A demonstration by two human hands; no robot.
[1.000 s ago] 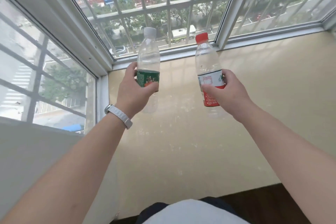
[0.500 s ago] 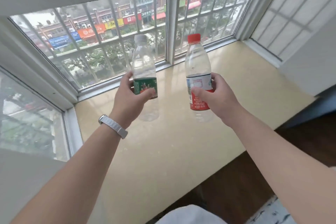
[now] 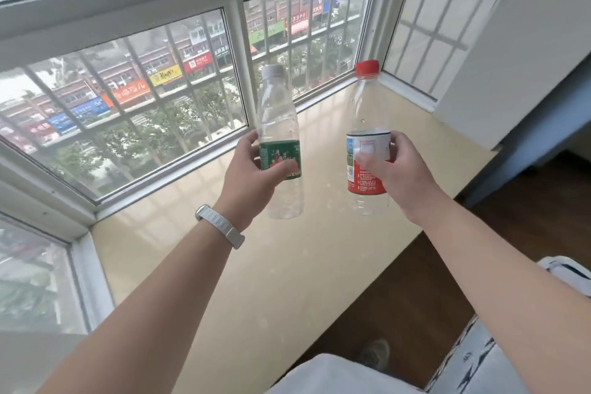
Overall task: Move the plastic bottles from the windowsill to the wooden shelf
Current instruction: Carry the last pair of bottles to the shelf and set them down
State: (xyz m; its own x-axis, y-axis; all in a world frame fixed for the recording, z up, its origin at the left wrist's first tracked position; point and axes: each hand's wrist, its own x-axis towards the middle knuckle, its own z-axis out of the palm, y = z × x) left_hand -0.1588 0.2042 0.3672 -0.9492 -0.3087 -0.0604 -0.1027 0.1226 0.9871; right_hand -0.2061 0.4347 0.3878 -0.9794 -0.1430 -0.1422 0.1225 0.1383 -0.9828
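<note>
My left hand (image 3: 248, 179) grips a clear plastic bottle with a green label and a grey cap (image 3: 277, 112) around its label. My right hand (image 3: 395, 171) holds a second clear bottle with a red-and-white label and a red cap (image 3: 366, 105) the same way. Both bottles are upright and lifted clear above the beige windowsill (image 3: 256, 265). A white band sits on my left wrist. The wooden shelf is not in sight.
Barred windows (image 3: 144, 99) enclose the sill on the left, back and right. A white wall (image 3: 524, 57) stands at the right. Dark wooden floor (image 3: 415, 313) lies below the sill edge, with a patterned fabric (image 3: 479, 358) at the lower right.
The view has swung to the right, bringing the sill's right end, the wall and the floor into sight. Both hands keep their bottles raised and have travelled rightward with the turn.
</note>
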